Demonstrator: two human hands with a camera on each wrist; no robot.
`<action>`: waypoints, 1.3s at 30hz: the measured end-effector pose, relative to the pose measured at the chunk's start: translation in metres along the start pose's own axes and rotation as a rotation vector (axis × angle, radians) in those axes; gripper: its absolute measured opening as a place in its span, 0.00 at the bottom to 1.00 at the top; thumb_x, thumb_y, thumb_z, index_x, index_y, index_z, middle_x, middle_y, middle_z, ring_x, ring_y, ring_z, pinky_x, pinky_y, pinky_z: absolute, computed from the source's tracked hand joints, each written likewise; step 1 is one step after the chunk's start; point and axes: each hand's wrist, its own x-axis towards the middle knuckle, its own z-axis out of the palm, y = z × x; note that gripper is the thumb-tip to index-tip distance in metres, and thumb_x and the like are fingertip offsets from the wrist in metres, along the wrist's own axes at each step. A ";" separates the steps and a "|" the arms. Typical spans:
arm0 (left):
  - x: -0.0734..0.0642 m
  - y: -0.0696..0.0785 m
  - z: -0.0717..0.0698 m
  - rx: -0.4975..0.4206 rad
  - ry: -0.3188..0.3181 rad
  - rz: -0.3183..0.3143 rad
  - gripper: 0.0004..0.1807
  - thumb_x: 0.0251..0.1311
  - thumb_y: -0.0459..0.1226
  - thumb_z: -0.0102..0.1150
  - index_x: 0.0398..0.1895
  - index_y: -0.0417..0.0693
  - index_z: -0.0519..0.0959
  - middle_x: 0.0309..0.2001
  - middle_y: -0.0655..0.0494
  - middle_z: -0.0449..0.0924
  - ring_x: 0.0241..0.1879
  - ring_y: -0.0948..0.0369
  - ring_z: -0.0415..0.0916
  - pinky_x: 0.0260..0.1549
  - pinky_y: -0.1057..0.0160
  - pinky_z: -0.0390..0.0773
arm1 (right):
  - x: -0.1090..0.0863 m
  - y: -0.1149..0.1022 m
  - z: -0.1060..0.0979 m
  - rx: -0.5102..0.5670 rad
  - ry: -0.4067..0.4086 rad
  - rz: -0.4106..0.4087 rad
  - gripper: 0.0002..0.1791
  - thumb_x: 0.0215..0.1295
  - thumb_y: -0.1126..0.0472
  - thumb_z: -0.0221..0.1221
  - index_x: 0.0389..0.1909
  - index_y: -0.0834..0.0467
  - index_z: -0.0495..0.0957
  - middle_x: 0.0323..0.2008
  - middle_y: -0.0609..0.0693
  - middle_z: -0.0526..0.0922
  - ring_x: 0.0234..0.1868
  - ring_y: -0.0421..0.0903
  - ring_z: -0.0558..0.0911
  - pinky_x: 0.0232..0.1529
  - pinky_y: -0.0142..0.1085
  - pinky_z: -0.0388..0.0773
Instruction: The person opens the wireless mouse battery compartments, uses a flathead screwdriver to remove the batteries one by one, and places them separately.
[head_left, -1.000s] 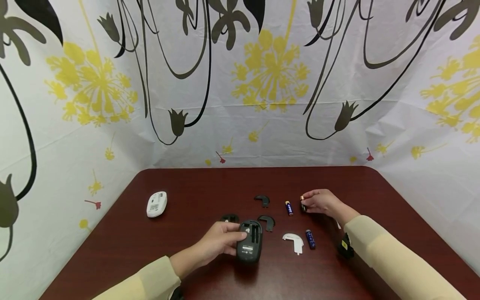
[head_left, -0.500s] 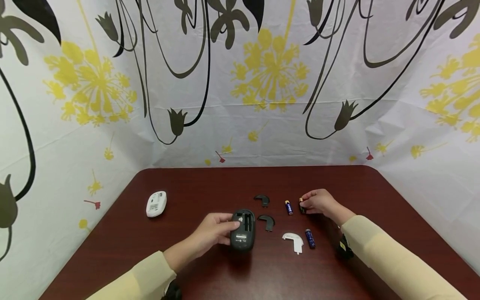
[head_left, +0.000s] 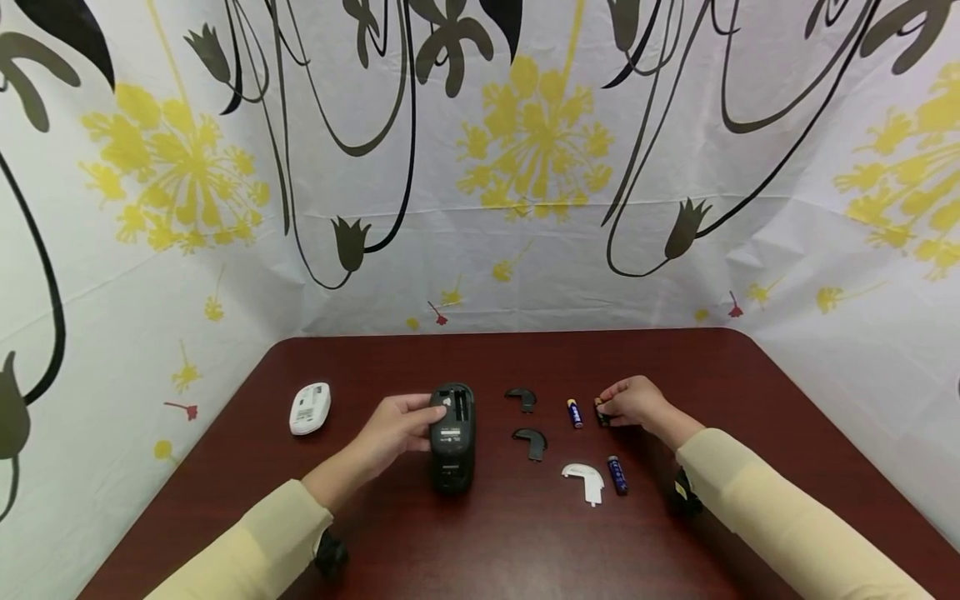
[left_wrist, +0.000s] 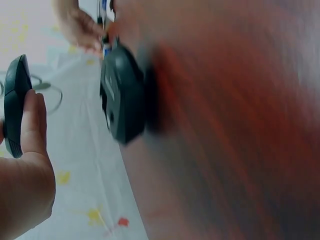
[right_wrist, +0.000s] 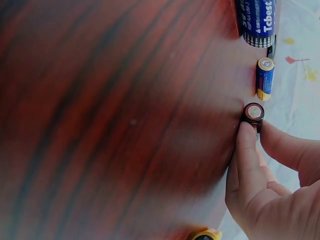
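Observation:
In the head view my left hand (head_left: 393, 433) grips a dark computer mouse (head_left: 454, 429), underside up with its battery slot exposed. Thumb and fingers clasp its side, above the table. A second dark mouse (left_wrist: 122, 95) lies on the table beneath, mostly covered by the held one in the head view. Over at the right, my right hand (head_left: 637, 404) pinches a black battery (right_wrist: 253, 114) between thumb and fingers at the tabletop. Beside it lies a blue battery (head_left: 574, 414), and nearer me another blue battery (head_left: 617, 476).
A white mouse (head_left: 310, 408) lies underside up at the table's left. Between the hands are two dark battery covers, one farther cover (head_left: 521, 398) and one nearer cover (head_left: 531, 442), plus a white cover (head_left: 587, 482). Patterned cloth (head_left: 480, 275) hangs behind the table.
My left hand has carried the dark mouse leftward and away from me, over the second dark mouse. The right hand stays nearly in place with the black battery.

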 end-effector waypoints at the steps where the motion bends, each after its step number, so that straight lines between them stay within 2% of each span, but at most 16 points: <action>1: 0.002 0.000 -0.004 0.004 0.013 -0.005 0.27 0.66 0.36 0.59 0.63 0.27 0.68 0.45 0.43 0.82 0.38 0.58 0.83 0.37 0.60 0.83 | 0.000 0.000 0.000 0.002 0.003 0.004 0.10 0.63 0.76 0.59 0.43 0.77 0.74 0.34 0.58 0.83 0.33 0.46 0.83 0.37 0.43 0.83; 10: 0.015 -0.002 -0.045 0.014 0.107 -0.064 0.29 0.66 0.38 0.59 0.65 0.29 0.66 0.39 0.49 0.84 0.35 0.60 0.83 0.31 0.65 0.82 | 0.001 0.002 0.000 0.027 0.003 0.007 0.10 0.62 0.76 0.58 0.43 0.77 0.74 0.33 0.56 0.82 0.33 0.44 0.83 0.38 0.43 0.83; 17: 0.025 -0.011 -0.067 0.089 0.189 -0.105 0.31 0.66 0.40 0.59 0.67 0.30 0.64 0.39 0.52 0.83 0.35 0.63 0.81 0.33 0.65 0.82 | 0.000 0.003 -0.001 0.041 -0.003 0.003 0.10 0.62 0.76 0.59 0.43 0.77 0.73 0.33 0.57 0.82 0.33 0.44 0.83 0.38 0.43 0.83; 23: 0.031 -0.019 -0.077 0.161 0.236 -0.166 0.36 0.66 0.40 0.59 0.69 0.28 0.59 0.49 0.43 0.79 0.34 0.62 0.80 0.35 0.62 0.82 | 0.000 0.003 -0.002 0.045 -0.010 0.006 0.10 0.63 0.76 0.59 0.43 0.77 0.73 0.33 0.58 0.82 0.33 0.45 0.83 0.39 0.44 0.83; 28: 0.036 -0.024 -0.081 0.211 0.250 -0.207 0.32 0.65 0.39 0.60 0.66 0.28 0.64 0.52 0.38 0.78 0.35 0.60 0.80 0.34 0.61 0.83 | -0.001 0.002 -0.002 0.044 -0.016 0.008 0.10 0.63 0.76 0.59 0.43 0.78 0.73 0.32 0.57 0.82 0.33 0.45 0.83 0.39 0.44 0.83; 33: 0.040 -0.028 -0.084 0.240 0.256 -0.212 0.29 0.64 0.38 0.62 0.63 0.28 0.68 0.48 0.39 0.80 0.37 0.58 0.81 0.33 0.61 0.83 | 0.001 0.002 -0.002 0.042 -0.017 0.016 0.10 0.63 0.76 0.58 0.43 0.77 0.73 0.32 0.56 0.83 0.32 0.45 0.83 0.39 0.44 0.83; 39: 0.041 -0.032 -0.087 0.280 0.271 -0.206 0.29 0.63 0.38 0.63 0.61 0.27 0.69 0.42 0.43 0.82 0.32 0.60 0.81 0.31 0.61 0.83 | 0.002 0.002 -0.002 0.044 -0.010 0.023 0.09 0.63 0.76 0.58 0.42 0.76 0.74 0.32 0.56 0.82 0.32 0.45 0.83 0.38 0.43 0.83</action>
